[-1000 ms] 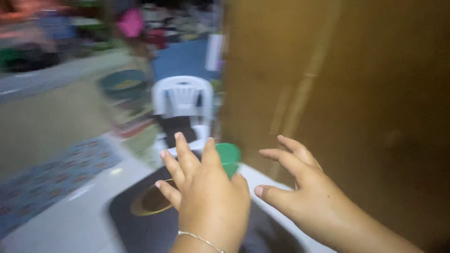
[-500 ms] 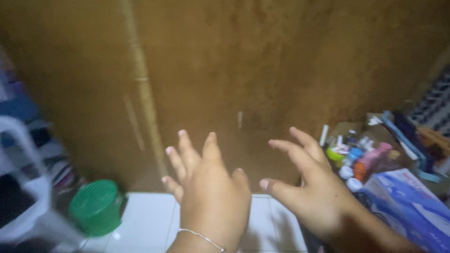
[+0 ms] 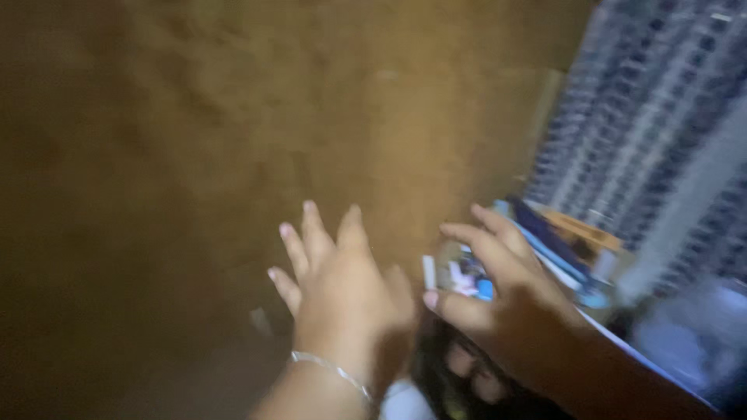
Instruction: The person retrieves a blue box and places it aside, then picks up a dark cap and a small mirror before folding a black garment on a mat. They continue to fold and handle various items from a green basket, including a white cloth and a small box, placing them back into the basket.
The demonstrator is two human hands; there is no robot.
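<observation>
Both hands hung spread and empty in front of a brown wall.

In the lower middle of the frame the left hand (image 3: 342, 292), a thin bracelet (image 3: 331, 373) at its wrist, was released with fingers fanned toward the top of the frame, its long axis running from bottom to top; it held nothing. Just to its right the right hand (image 3: 498, 299) was likewise loose and ungrasping, fingers angled toward the upper left, thumb near the left hand but apart from it. Nearest the right hand's fingertips lay a blurred clutter of small colourful items (image 3: 467, 276), too smeared to identify, beside blue packaging (image 3: 556, 249) at right of centre. Nothing looked picked up or moved yet; by my reading any handling remained entirely ahead. The brown wall (image 3: 194, 155) filled the left and upper frame.
</observation>
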